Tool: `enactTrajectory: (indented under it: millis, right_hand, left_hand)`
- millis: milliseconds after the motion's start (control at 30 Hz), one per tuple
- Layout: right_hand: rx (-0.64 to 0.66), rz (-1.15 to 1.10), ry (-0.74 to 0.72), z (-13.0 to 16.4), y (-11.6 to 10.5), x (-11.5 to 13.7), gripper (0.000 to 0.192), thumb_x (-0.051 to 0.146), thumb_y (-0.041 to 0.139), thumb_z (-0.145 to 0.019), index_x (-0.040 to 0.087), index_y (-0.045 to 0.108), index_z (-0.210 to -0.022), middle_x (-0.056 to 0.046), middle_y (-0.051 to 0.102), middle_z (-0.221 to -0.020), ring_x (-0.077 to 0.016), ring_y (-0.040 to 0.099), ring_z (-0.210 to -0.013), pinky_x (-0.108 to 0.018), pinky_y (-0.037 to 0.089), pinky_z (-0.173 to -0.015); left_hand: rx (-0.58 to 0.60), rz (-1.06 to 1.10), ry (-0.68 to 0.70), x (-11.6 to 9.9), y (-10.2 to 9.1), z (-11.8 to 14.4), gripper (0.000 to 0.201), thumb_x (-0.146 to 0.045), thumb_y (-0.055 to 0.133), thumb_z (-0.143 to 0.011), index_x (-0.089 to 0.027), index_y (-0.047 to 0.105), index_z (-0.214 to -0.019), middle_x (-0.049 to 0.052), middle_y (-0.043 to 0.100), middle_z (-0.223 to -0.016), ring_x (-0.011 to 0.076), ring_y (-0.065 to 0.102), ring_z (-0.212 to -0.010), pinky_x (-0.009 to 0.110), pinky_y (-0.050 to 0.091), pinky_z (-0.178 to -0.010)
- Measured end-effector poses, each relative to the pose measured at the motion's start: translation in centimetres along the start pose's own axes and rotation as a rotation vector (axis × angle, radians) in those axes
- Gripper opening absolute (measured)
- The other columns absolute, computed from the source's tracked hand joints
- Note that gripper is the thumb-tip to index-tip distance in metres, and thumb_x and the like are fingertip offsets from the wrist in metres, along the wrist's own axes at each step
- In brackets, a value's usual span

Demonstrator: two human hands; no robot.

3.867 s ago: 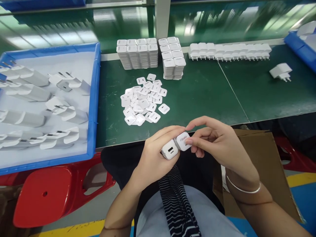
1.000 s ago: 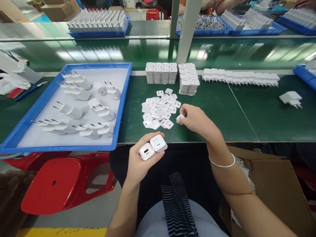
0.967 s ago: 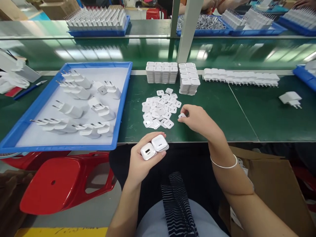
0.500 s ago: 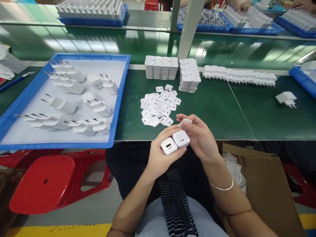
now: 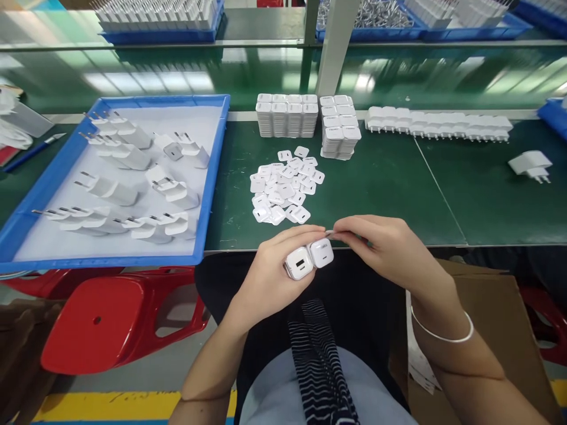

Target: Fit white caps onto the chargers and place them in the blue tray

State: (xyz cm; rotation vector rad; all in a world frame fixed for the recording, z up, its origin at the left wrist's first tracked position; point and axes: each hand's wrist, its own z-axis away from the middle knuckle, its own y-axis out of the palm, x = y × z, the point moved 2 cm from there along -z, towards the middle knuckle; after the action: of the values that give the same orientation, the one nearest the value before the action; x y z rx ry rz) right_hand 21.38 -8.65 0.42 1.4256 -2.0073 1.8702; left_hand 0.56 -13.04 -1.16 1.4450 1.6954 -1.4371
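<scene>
Wears a black striped strap point(image 5: 319, 363) down the front, closest in; flanked below table level by a red stool point(image 5: 93, 324) at lower left and a cardboard box point(image 5: 491, 319) at lower right. Grips two white chargers point(image 5: 305, 260) side by side in the left hand point(image 5: 268, 274), at the table's near edge, with fingers curled around the pair. Shows two ports on one, a single slot plus lettering (too tiny to read) on the other. Pinches a thin white piece point(image 5: 330, 232), seen edge-on, between thumb and index finger of the right hand point(image 5: 390, 248), nearly closed, right by the left hand (can't tell if touching). Next out, on the green table point(image 5: 390, 195), see a loose pile of white covers point(image 5: 286, 188), with a blue tray point(image 5: 215, 159) of pronged chargers to the left. Well to the right, note a lone charger point(image 5: 530, 162). Farther back, see two blocks of stacked covers point(image 5: 340, 130) near each other, then a row of chargers point(image 5: 438, 124) with prongs facing near. At the far side, note a tray of pronged parts point(image 5: 166, 36) and some loose metal pieces point(image 5: 376, 15).
</scene>
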Motion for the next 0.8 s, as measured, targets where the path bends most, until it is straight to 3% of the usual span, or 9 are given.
enactTrajectory:
  millis: [67,200,300,433,600,800]
  right_hand:
    - [-0.103,-0.116,0.098,0.6,-0.2,0.3,0.007,0.018,0.065,-0.098,0.022,0.068,-0.092,0.001,0.072,-0.076,-0.0128,0.066,-0.063,-0.027,0.051,-0.061]
    - [-0.253,-0.606,0.318,1.6,1.0,1.7,0.01,0.018,0.07,-0.095,0.026,0.069,-0.1,0.006,0.072,-0.07,-0.0082,0.065,-0.054,-0.019,0.052,-0.051]
    - [-0.21,-0.826,0.408,1.6,2.3,2.9,0.02,0.016,0.072,-0.093,0.027,0.072,-0.109,0.005,0.075,-0.07,-0.0078,0.067,-0.053,-0.016,0.054,-0.049]
    - [-0.129,-0.975,0.457,1.3,3.0,3.5,0.017,0.019,0.076,-0.091,0.025,0.074,-0.107,0.005,0.075,-0.067,-0.0076,0.068,-0.052,-0.014,0.055,-0.048]
    - [-0.007,-1.04,0.521,1.3,2.8,3.5,0.013,0.026,0.076,-0.091,0.025,0.073,-0.104,0.005,0.074,-0.065,-0.0067,0.065,-0.047,-0.014,0.054,-0.046]
    - [0.026,-1.032,0.569,1.0,2.8,3.7,0.014,0.027,0.077,-0.09,0.023,0.074,-0.103,0.003,0.074,-0.064,-0.0071,0.063,-0.046,-0.015,0.054,-0.046]
  left_hand:
    - [-0.089,0.001,-0.032,0.1,0.3,0.0,0.045,-0.002,0.071,-0.079,-0.021,0.073,-0.12,0.006,0.075,-0.126,0.0195,0.071,-0.119,0.031,0.057,-0.106]
    - [-0.21,0.004,-0.111,0.1,1.1,0.1,0.045,-0.006,0.074,-0.079,-0.02,0.073,-0.122,0.005,0.076,-0.124,0.0191,0.073,-0.113,0.029,0.059,-0.102]
    - [-0.207,0.039,-0.123,0.1,1.7,0.0,0.046,-0.01,0.076,-0.08,-0.02,0.072,-0.125,0.006,0.076,-0.124,0.0192,0.075,-0.107,0.029,0.061,-0.097]
    - [-0.172,0.054,-0.109,0.3,2.0,-0.2,0.045,-0.015,0.077,-0.082,-0.019,0.07,-0.126,0.007,0.077,-0.123,0.0194,0.075,-0.103,0.031,0.062,-0.095]
    - [-0.151,0.065,-0.111,0.5,2.2,-0.1,0.042,-0.018,0.075,-0.086,-0.02,0.069,-0.127,0.007,0.076,-0.124,0.0198,0.076,-0.101,0.033,0.063,-0.092]
    - [-0.152,0.044,-0.082,0.6,2.4,0.0,0.041,-0.02,0.072,-0.089,-0.02,0.067,-0.13,0.008,0.076,-0.125,0.0203,0.076,-0.103,0.034,0.063,-0.094]
